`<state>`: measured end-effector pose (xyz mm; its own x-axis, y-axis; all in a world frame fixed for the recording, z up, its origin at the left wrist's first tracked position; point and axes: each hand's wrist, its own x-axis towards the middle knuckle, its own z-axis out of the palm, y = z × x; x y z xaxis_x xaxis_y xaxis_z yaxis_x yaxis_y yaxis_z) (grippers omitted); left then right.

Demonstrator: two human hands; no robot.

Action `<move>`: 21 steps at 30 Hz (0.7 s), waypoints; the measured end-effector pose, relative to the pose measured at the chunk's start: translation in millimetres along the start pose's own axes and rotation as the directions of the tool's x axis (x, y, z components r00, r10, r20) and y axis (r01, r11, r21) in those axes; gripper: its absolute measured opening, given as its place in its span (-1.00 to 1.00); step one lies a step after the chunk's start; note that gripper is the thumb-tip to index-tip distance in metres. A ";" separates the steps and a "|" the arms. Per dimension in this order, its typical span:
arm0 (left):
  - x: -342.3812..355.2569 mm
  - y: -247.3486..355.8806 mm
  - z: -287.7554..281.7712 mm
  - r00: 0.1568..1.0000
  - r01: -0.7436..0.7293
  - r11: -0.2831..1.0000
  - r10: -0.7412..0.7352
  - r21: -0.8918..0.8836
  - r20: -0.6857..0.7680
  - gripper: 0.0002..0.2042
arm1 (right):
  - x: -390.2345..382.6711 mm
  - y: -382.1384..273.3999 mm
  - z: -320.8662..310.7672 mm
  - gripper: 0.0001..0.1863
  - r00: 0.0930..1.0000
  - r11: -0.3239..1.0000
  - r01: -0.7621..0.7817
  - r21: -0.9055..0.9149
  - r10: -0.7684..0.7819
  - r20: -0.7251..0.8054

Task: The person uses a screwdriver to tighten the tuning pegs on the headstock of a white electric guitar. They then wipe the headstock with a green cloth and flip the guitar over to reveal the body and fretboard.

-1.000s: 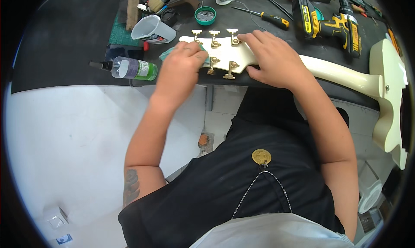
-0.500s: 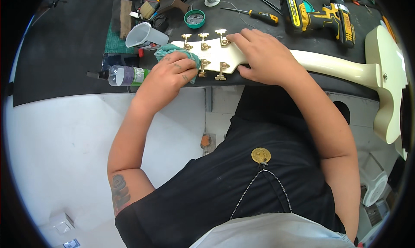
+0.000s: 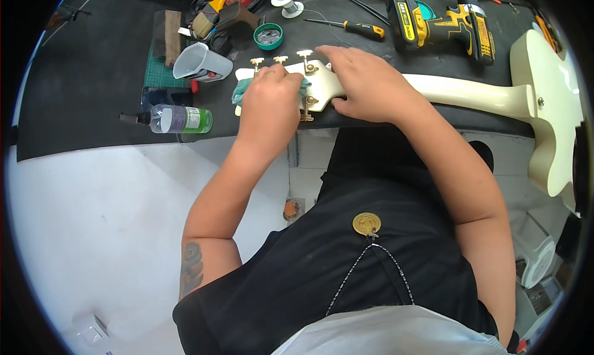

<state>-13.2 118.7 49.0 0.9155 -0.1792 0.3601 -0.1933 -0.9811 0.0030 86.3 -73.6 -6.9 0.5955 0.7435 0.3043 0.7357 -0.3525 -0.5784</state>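
A cream electric guitar [image 3: 461, 90] lies back up along the bench edge, its headstock [image 3: 325, 82] at the left and its body [image 3: 526, 58] at the right. Gold tuning pegs [image 3: 304, 53] stick out along both sides of the headstock. My left hand [image 3: 270, 101] presses a bunched teal cloth [image 3: 240, 92] against the back of the headstock, covering some of the pegs. Where the headstock meets the neck, my right hand [image 3: 371, 82] grips the guitar, its thumb at the near edge and its fingers over the far side.
Left of the headstock are a spray bottle [image 3: 179, 119] lying on its side and a clear plastic cup [image 3: 201, 63]. Behind it stand a small green-rimmed tub [image 3: 268, 37] and a wire spool [image 3: 288, 4]. A screwdriver [image 3: 364, 29] and a cordless drill [image 3: 455, 28] lie farther back.
My left hand has slid the cloth to the right across the headstock, toward my right hand. My right hand keeps its grip; the whole view has shifted slightly.
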 end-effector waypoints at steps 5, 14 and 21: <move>22.7 -11.1 2.3 0.989 -0.136 0.990 0.138 0.037 -0.056 -0.80 | -3.4 1.6 2.4 -0.18 0.997 0.998 0.056 -0.031 -0.058 -0.056; 6.9 -22.6 -6.0 0.975 -0.190 0.964 0.207 -0.186 0.078 -0.78 | -4.1 5.0 4.6 -0.30 0.997 0.998 0.056 0.000 -0.056 -0.045; 9.0 7.9 10.0 0.989 -0.117 0.985 0.127 0.131 -0.074 -0.63 | -6.3 5.4 2.6 -0.24 0.995 0.998 0.067 0.003 -0.066 -0.077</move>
<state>-3.0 108.6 42.9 0.8550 -0.2968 0.4252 -0.2512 -0.9544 -0.1611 85.7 -78.7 -14.0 0.5685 0.7192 0.3994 0.7727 -0.3001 -0.5593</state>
